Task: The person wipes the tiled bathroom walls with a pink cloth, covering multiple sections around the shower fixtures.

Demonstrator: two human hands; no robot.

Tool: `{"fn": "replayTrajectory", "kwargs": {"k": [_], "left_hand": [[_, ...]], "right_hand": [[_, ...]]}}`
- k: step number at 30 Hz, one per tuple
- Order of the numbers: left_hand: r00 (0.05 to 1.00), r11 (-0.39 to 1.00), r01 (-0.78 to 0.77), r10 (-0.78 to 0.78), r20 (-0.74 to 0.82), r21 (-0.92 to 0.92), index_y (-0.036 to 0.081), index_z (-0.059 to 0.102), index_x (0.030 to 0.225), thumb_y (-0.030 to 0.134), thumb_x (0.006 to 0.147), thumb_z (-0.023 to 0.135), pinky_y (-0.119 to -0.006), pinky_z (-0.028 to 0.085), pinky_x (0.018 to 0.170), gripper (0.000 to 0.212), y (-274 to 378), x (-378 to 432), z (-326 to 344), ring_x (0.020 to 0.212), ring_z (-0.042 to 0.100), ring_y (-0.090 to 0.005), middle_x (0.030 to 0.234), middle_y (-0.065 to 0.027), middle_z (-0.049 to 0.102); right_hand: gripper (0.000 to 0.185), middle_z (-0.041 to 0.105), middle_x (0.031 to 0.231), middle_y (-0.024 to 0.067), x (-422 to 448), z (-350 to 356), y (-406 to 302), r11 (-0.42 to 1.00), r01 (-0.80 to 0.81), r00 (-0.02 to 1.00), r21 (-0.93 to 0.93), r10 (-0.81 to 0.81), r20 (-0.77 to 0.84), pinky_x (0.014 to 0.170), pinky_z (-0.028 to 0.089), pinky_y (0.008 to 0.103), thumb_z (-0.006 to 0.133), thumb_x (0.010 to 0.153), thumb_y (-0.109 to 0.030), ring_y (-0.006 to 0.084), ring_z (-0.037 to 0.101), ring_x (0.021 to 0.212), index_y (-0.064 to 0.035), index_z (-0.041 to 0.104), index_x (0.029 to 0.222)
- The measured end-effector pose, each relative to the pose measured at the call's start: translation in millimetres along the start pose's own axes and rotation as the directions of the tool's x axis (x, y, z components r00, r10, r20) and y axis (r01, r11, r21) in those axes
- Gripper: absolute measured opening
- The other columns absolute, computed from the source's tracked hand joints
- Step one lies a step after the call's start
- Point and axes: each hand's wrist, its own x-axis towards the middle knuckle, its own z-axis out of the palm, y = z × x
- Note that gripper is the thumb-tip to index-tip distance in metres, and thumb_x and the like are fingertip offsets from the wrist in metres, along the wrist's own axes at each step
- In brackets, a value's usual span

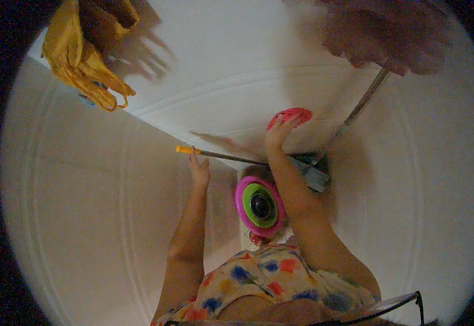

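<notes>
My left hand [199,171] is raised at the yellow grip of a thin dark rod [229,157]. Its fingers overlap the grip, and its thumb stands apart; whether it grasps the grip cannot be told. The rod runs right and passes behind my right forearm. My right hand [278,129] holds a crumpled pink cloth [298,116] against or close to the pale wall. Below, between my arms, are round pink and green pieces [245,203], seemingly nested basins, around a dark centre.
Yellow rubber gloves [72,61] hang at upper left. A blurred, pinkish mop-like head [387,36] on a metal pole [366,97] is at upper right. A grey-green object [316,181], partly behind my right forearm, sits near the wall corner. Pale walls [78,195] enclose the space.
</notes>
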Motion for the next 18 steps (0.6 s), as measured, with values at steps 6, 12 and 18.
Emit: {"fn": "replayTrajectory", "kwargs": {"k": [6, 12, 18], "left_hand": [[0.995, 0.990, -0.059, 0.068, -0.069, 0.128, 0.005, 0.025, 0.136, 0.001, 0.074, 0.061, -0.042, 0.025, 0.102, 0.072, -50, 11, -11, 0.121, 0.032, -0.0365, 0.131, -0.0231, 0.035], [1.000, 0.973, -0.006, 0.005, 0.005, 0.230, 0.005, 0.027, 0.135, 0.002, 0.075, 0.061, -0.041, 0.032, 0.098, 0.069, -72, 24, -18, 0.116, 0.040, -0.0357, 0.130, -0.0238, 0.037], [0.980, 0.972, 0.179, -0.190, 0.061, 0.150, 0.004, 0.029, 0.134, 0.003, 0.076, 0.060, -0.041, 0.038, 0.092, 0.065, -23, 32, -7, 0.105, 0.049, -0.0340, 0.115, -0.0236, 0.049]], "right_hand": [[0.053, 0.014, 0.143, 0.0229, -45, 8, -19, 0.549, 0.685, 0.721, -0.479, -0.415, 0.555, 0.107, 0.014, 0.0470, 0.049, 0.087, -0.016, 0.0393, 0.010, 0.133, -0.0028, 0.029, 0.134], [0.047, 0.022, 0.140, 0.0229, -22, -24, -45, 0.559, 0.715, 0.649, -0.420, -0.308, 0.695, 0.105, 0.019, 0.0508, 0.050, 0.085, -0.013, 0.0401, 0.019, 0.130, -0.0034, 0.037, 0.130], [0.048, 0.021, 0.139, 0.0262, 63, -58, -44, 0.374, 0.824, 0.551, -0.425, -0.702, 0.452, 0.105, 0.019, 0.0495, 0.048, 0.086, -0.014, 0.0424, 0.020, 0.129, -0.0017, 0.035, 0.131]]}}
